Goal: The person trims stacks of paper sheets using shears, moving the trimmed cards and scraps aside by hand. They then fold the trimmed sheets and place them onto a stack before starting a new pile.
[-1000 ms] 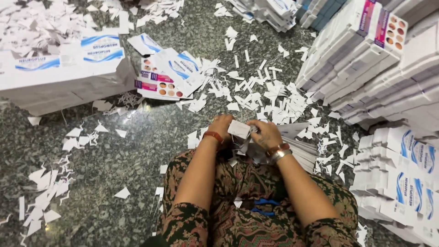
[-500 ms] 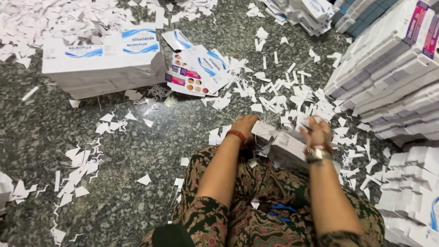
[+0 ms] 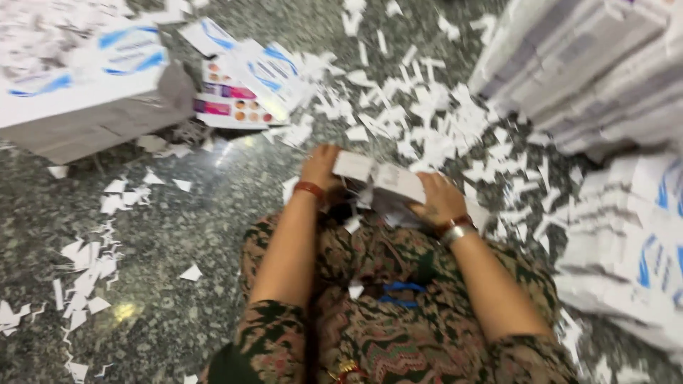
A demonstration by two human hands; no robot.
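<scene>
Hands meeting over the lap: left hand [image 3: 321, 168] and right hand [image 3: 439, 201] both closed on 1 small white carton [image 3: 380, 179] (blurred, so finger detail unclear), held just above the patterned knees. Paper scraps [image 3: 420, 121] strewn across the speckled stone floor [image 3: 185, 227]. Stacks of flat white-and-blue cartons [image 3: 78, 85] toward the floor's far-left corner, more stacks [image 3: 597, 78] along its right edge.
</scene>
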